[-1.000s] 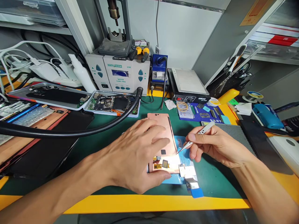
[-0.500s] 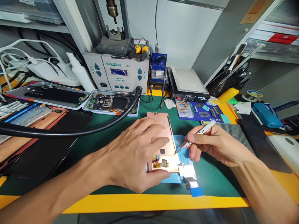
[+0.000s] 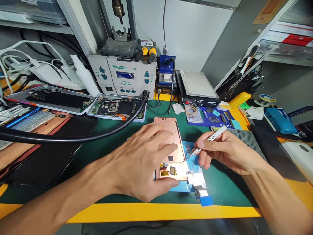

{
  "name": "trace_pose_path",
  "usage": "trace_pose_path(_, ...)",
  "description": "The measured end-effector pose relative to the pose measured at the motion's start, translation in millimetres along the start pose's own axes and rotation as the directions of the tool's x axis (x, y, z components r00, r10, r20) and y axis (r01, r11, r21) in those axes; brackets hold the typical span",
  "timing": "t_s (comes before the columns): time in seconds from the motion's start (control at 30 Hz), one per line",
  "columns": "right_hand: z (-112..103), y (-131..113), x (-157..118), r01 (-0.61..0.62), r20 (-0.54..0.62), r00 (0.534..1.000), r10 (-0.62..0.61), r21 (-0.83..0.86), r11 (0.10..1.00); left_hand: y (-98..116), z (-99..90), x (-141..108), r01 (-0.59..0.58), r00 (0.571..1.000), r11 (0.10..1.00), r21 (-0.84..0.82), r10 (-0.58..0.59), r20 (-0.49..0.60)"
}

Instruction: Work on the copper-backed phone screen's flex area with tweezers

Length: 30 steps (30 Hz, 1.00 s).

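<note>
My left hand [image 3: 146, 161] lies across a copper-pink phone screen [image 3: 174, 137], back side up. Its thumb reaches along the near end and its fingers curve over the surface, gripping it and hiding the left part. In my right hand [image 3: 216, 147] a pair of white tweezers [image 3: 212, 137] is pinched, the metal tips at the panel's right edge. A flex cable with a small square chip [image 3: 172, 170] lies on the lower end. Silver-white foil with a blue tab [image 3: 206, 200] sticks out at the lower right. Beneath is a blue sheet [image 3: 187, 148].
A thick black hose [image 3: 110, 135] arches across the left, from the grey hot air station [image 3: 124, 76]. Behind my left hand lies an opened device with a circuit board [image 3: 114, 107]. A heating plate [image 3: 199, 86] stands at the back; a dark mesh mat [image 3: 246, 140] lies right.
</note>
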State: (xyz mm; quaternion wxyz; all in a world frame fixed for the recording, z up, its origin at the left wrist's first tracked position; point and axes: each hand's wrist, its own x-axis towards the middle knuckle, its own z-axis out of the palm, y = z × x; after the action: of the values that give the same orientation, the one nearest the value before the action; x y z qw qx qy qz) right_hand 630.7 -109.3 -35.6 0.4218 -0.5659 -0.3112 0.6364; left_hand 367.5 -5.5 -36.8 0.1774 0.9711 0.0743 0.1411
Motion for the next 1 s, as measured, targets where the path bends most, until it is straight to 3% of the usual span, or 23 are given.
trace_pose_path(1.0,-1.9,1.5,0.8,0.003,0.028,1.000,-0.003,0.012,1.000,0.1,0.0,0.8,0.004,1.000,1.000,-0.006,-0.004,0.005)
